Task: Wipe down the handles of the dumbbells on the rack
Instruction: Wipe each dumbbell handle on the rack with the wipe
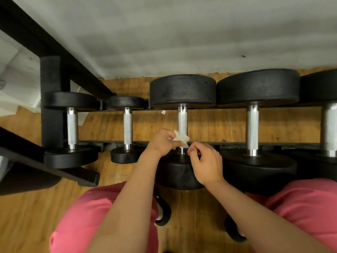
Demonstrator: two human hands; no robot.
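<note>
Several black dumbbells lie side by side across the rack rails, each with a knurled chrome handle. The middle dumbbell's handle has a small white wipe wrapped around its near end. My left hand pinches the wipe's left side. My right hand pinches the wipe's lower right corner, just above the near weight head. Other handles stand to the left and to the right.
A black frame post and slanted bars stand at the left. A grey wall rises behind the rack. The floor is wood. My pink-clad knees are near the rack. A tiny white scrap lies on the far rail.
</note>
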